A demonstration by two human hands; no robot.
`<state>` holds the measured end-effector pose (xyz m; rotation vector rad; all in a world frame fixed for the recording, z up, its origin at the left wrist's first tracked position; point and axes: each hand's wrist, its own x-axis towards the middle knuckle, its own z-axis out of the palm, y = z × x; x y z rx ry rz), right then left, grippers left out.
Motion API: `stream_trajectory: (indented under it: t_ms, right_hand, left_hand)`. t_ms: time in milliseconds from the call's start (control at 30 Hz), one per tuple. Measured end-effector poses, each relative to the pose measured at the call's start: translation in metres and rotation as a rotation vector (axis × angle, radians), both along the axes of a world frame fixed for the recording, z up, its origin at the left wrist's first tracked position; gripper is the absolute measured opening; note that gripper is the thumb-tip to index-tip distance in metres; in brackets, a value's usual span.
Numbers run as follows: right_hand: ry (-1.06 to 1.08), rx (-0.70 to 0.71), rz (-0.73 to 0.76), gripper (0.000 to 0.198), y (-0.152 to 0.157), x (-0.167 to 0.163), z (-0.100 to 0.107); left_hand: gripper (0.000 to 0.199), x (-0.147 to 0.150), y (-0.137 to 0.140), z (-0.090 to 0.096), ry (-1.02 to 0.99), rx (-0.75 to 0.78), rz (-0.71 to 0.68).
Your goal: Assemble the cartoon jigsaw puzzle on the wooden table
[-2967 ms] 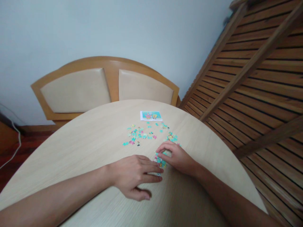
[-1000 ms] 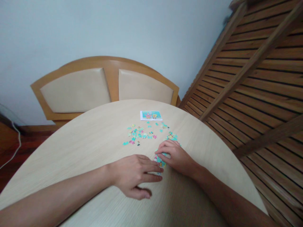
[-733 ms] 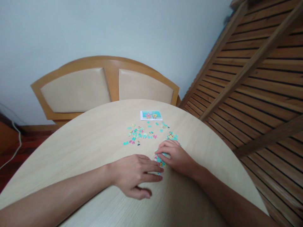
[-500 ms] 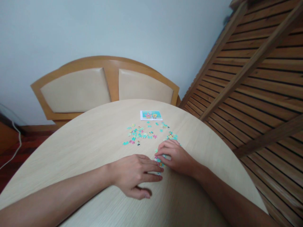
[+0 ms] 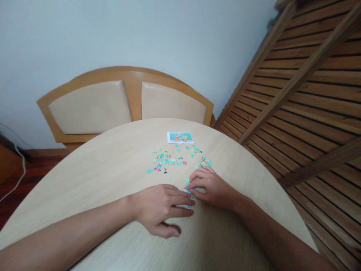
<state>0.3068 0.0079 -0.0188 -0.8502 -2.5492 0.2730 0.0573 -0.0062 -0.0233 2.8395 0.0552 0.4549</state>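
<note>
A small strip of joined jigsaw puzzle pieces lies on the table between my hands, mostly turquoise with bits of pink and yellow. My left hand rests palm down with its fingers stretched out, their tips over the strip's left edge. From the other side my right hand bends over the strip, its thumb and fingers curled in a pinch at a puzzle piece near the upper part. The fingers largely cover that piece. Loose puzzle pieces are scattered beyond my hands, and another cluster lies just past my right knuckles.
A picture card with cartoon figures lies flat behind the loose pieces. The round wooden table reaches a padded bench back by the wall. Wooden slats slope along the right side.
My right hand has shifted very slightly right, with the fingertips a little lower, showing more of the strip's top. My left hand stays put.
</note>
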Motion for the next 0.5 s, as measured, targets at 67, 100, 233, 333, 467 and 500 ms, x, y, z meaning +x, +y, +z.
stream_trajectory:
  t_ms: [67,100,233,333,467,500]
  right_hand:
    - [-0.004,-0.001,0.004,0.009,0.0005,0.0003,-0.0004]
    - [-0.005,-0.001,0.005,0.009,0.0007,0.0005,-0.0005]
    - [-0.01,-0.007,0.005,0.009,0.0011,0.001,-0.0004]
    - [-0.018,-0.017,0.008,0.009,0.001,0.0015,0.0001]
    - [-0.025,-0.02,0.006,0.01,0.001,0.0024,0.0006]
    - [-0.028,-0.019,0.004,0.01,0.001,0.0025,0.0005]
  left_hand:
    - [0.051,0.0,-0.0002,0.0007,-0.003,-0.002,-0.002]
    - [0.051,0.0001,-0.0003,0.0011,-0.002,-0.001,-0.003]
    - [0.051,0.0004,-0.0004,0.0013,-0.002,0.003,-0.002]
    - [0.051,0.0002,-0.0002,0.0005,0.001,0.007,0.002]
    - [0.052,-0.0003,-0.0003,0.0002,0.005,0.004,0.001]
    - [0.052,-0.0003,-0.0005,0.0003,0.006,0.0,0.003]
